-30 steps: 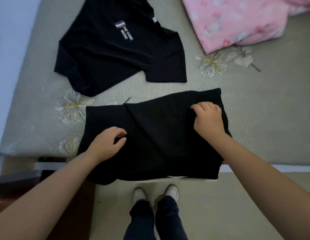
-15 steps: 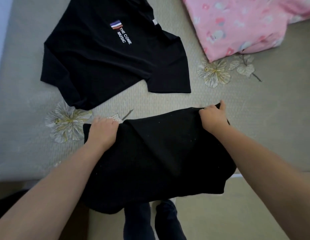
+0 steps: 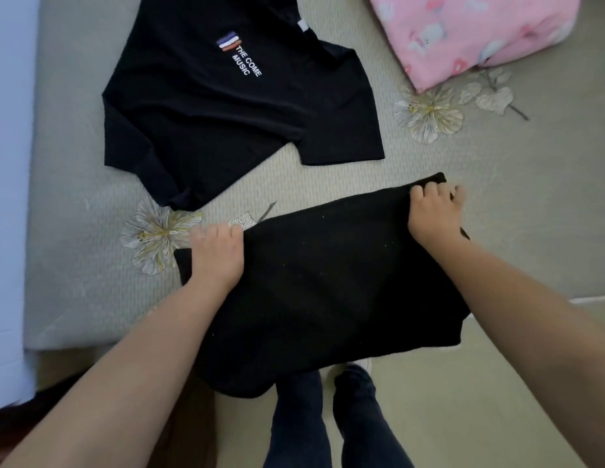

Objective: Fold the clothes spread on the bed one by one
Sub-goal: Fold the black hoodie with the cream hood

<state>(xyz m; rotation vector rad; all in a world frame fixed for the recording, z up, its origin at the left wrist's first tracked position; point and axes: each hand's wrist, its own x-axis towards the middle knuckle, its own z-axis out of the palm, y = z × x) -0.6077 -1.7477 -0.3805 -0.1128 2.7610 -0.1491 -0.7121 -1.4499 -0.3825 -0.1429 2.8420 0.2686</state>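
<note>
I see my left hand and right hand each with fingers curled, gripping the far edge of the black garment on the bed.

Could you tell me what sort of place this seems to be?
Probably a bedroom: a grey-green flower-printed bed sheet, a pink patterned quilt, and a black printed T-shirt laid out for folding.

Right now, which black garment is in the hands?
The plain black garment at the bed edge, both hands gripping its far edge; the printed black T-shirt lies untouched beyond.
</note>
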